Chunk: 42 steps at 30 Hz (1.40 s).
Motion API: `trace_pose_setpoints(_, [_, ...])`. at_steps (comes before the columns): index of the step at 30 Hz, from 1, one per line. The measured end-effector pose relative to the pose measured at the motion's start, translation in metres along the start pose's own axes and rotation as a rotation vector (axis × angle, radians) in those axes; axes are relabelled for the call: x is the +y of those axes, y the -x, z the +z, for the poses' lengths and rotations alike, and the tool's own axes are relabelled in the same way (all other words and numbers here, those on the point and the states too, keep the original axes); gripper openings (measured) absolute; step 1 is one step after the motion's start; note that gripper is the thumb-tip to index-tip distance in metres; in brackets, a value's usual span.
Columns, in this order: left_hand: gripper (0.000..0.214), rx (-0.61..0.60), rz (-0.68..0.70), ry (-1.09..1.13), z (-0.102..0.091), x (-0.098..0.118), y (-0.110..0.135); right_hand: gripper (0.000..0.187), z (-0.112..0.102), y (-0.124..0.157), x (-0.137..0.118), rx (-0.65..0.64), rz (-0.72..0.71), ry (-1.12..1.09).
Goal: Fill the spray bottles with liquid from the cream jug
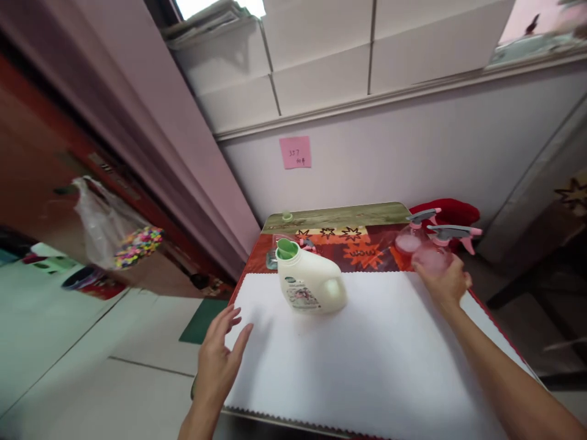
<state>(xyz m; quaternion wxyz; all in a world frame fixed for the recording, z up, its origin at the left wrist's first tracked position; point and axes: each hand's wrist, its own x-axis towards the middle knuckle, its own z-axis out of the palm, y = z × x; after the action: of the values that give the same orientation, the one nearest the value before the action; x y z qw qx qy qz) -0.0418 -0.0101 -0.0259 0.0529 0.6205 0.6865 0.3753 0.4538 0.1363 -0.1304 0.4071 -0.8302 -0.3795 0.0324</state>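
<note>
I take the middle of the white sheet (pixel 367 366) on the table (pixel 339 217) as the centre of the clock, with 12 at the wall (pixel 389 134). The white jug (pixel 316 281) stands upright near 11 o'clock, its mouth green inside. On its front there is a small dark green oval mark and, below it, a picture label (pixel 301 297) with pink shapes; the brand and the small lines are too small to be read.

At 9 o'clock is the left hand (pixel 222 354), its grip released: the fingers are spread, apart from the jug. At 2 o'clock the right hand (pixel 444 281) has its grip around the nearer spray bottle (pixel 435 256), which has a grey and pink head. The other spray bottle (pixel 408 242) is just beside it, toward 1 o'clock.

At 12 o'clock the patterned cover (pixel 323 252) carries the printed word "wow". Between 11 and 12, a pink note (pixel 295 153) on the wall reads "357", with smaller handwriting below that I cannot read surely.
</note>
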Motion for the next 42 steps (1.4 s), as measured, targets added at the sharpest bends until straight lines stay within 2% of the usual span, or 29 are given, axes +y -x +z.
trace_pose_setpoints(2, [0.037,0.048,0.07,-0.024,-0.004,0.02,0.001,0.091,-0.025,0.011,-0.016,0.077,-0.123,-0.073])
trace_pose_setpoints(4, [0.031,0.056,0.16,0.012,-0.004,0.046,-0.002,0.091,-0.054,0.028,-0.04,0.033,-0.239,-0.169])
trace_pose_setpoints(6, [0.026,-0.034,0.206,0.156,0.001,0.077,-0.009,0.094,-0.082,0.051,-0.067,-0.132,-0.308,-0.269])
trace_pose_setpoints(8, [0.027,-0.16,0.175,0.36,0.01,0.11,-0.016,0.097,-0.103,0.077,-0.092,-0.361,-0.345,-0.399])
trace_pose_setpoints(9, [0.03,-0.213,0.15,0.471,0.016,0.125,-0.02,0.095,-0.11,0.09,-0.104,-0.515,-0.359,-0.471])
trace_pose_setpoints(12, [0.051,-0.39,0.038,0.831,0.034,0.161,-0.025,0.077,-0.118,0.126,-0.131,-0.878,-0.366,-0.677])
trace_pose_setpoints(14, [0.054,-0.452,-0.077,1.033,0.044,0.176,-0.026,0.072,-0.116,0.143,-0.142,-1.012,-0.38,-0.766])
trace_pose_setpoints(15, [0.048,-0.427,-0.132,1.1,0.046,0.181,-0.026,0.072,-0.114,0.149,-0.146,-1.042,-0.382,-0.805])
trace_pose_setpoints(17, [0.034,-0.298,-0.193,1.179,0.047,0.186,-0.026,0.078,-0.11,0.158,-0.153,-1.057,-0.355,-0.907])
trace_pose_setpoints(18, [0.033,-0.228,-0.192,1.213,0.045,0.187,-0.026,0.081,-0.108,0.162,-0.155,-1.063,-0.303,-0.978])
trace_pose_setpoints(20, [0.032,-0.162,-0.175,1.307,0.039,0.186,-0.027,0.085,-0.105,0.168,-0.158,-1.14,-0.091,-1.156])
trace_pose_setpoints(21, [0.031,-0.163,-0.171,1.371,0.036,0.185,-0.028,0.085,-0.104,0.171,-0.158,-1.243,0.06,-1.234])
trace_pose_setpoints(22, [0.03,-0.181,-0.173,1.44,0.033,0.184,-0.029,0.087,-0.103,0.174,-0.158,-1.398,0.22,-1.284])
trace_pose_setpoints(23, [0.029,-0.211,-0.182,1.505,0.03,0.182,-0.029,0.093,-0.102,0.179,-0.158,-1.588,0.366,-1.304])
trace_pose_setpoints(25, [0.027,-0.285,-0.202,1.595,0.027,0.176,-0.029,0.107,-0.1,0.189,-0.157,-1.949,0.573,-1.299])
trace_pose_setpoints(26, [0.025,-0.319,-0.205,1.606,0.025,0.172,-0.029,0.11,-0.099,0.194,-0.157,-2.07,0.645,-1.303])
trace_pose_setpoints(28, [0.024,-0.344,-0.214,1.561,0.022,0.162,-0.028,0.106,-0.096,0.205,-0.156,-2.156,0.772,-1.345])
trace_pose_setpoints(31, [0.029,-0.306,-0.261,1.457,0.017,0.149,-0.028,0.091,-0.093,0.217,-0.159,-2.106,0.901,-1.35])
trace_pose_setpoints(33, [0.034,-0.285,-0.28,1.453,0.014,0.145,-0.029,0.084,-0.093,0.224,-0.161,-1.993,0.879,-1.331])
trace_pose_setpoints(34, [0.034,-0.268,-0.275,1.47,0.013,0.145,-0.029,0.08,-0.092,0.228,-0.163,-1.902,0.823,-1.324])
trace_pose_setpoints(36, [0.034,-0.208,-0.256,1.503,0.011,0.147,-0.029,0.072,-0.089,0.236,-0.164,-1.649,0.608,-1.322])
trace_pose_setpoints(38, [0.032,-0.13,-0.254,1.501,0.01,0.151,-0.029,0.073,-0.085,0.245,-0.161,-1.317,0.289,-1.297])
trace_pose_setpoints(40, [0.032,-0.086,-0.267,1.49,0.009,0.154,-0.029,0.096,-0.08,0.251,-0.157,-0.998,-0.012,-1.247])
trace_pose_setpoints(41, [0.032,-0.077,-0.27,1.496,0.009,0.155,-0.028,0.109,-0.079,0.252,-0.155,-0.893,-0.09,-1.24])
trace_pose_setpoints(42, [0.033,-0.079,-0.265,1.511,0.008,0.156,-0.028,0.118,-0.079,0.252,-0.155,-0.853,-0.097,-1.257])
